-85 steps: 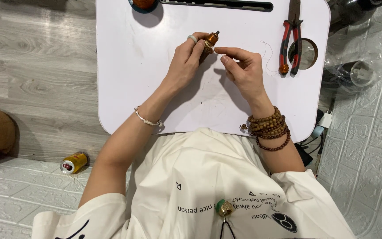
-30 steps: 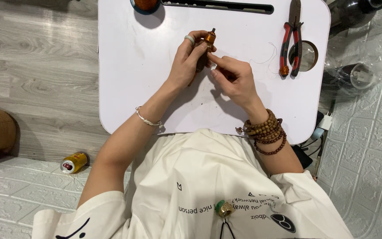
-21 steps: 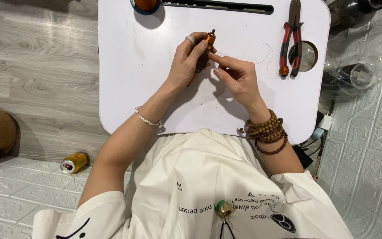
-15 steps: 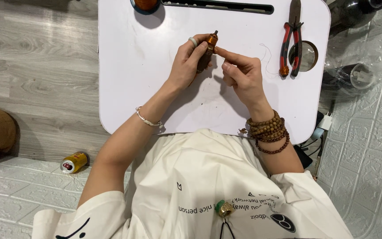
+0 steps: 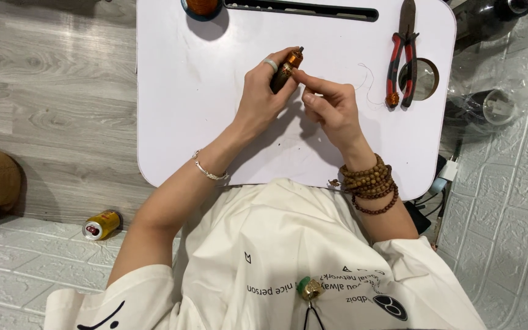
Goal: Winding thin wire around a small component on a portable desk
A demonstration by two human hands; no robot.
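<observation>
Head view: at the white desk's (image 5: 172, 122) twelve o'clock, the left hand (image 5: 261, 98) grips a small copper-capped tube (image 5: 285, 68); the right hand (image 5: 331, 107) pinches a fine thread (image 5: 366, 79), which could slip, judging by its thinness.

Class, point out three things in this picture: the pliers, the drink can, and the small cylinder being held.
pliers (image 5: 401, 58), head view, on the red handles.
drink can (image 5: 102, 224), head view, on its yellow side.
small cylinder (image 5: 286, 68), head view, on its orange-brown body.
</observation>
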